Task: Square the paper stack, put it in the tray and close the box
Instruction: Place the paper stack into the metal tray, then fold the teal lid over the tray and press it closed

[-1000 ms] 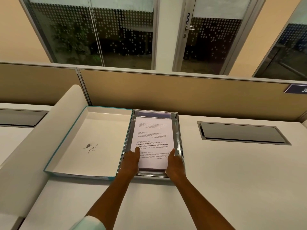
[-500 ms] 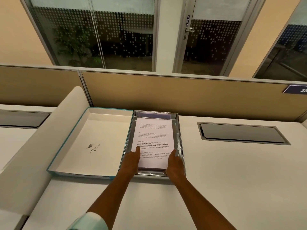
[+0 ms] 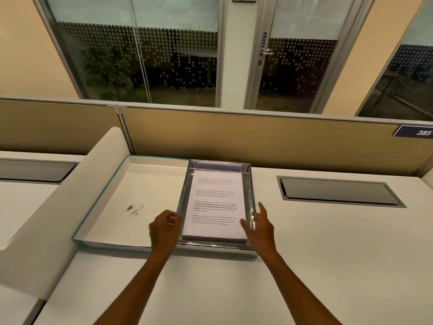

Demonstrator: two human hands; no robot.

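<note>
- Paper stack (image 3: pixel 216 205) lies flat in the tray (image 3: pixel 252 202), long axis running from desk (image 3: pixel 328 266) front edge to back; text tops toward partition.
- Left hand (image 3: pixel 164 227), fingers curled, empty, at tray's left rim; right hand (image 3: pixel 261 225), fingers spread, beside right rim — prob. not touching.
- Step: stack placed; nxt, swing lid (image 3: pixel 131 202), open at left, over tray.

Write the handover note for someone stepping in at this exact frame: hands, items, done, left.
Left hand: empty, loosely curled over the lid's right edge.
Right hand: open, empty, beside the tray's right rim.
Paper stack: squared, lying flat in the tray.
Lid: open, flat on the desk, left of the tray.
Done: squaring, placing.
Left: close the box.
</note>
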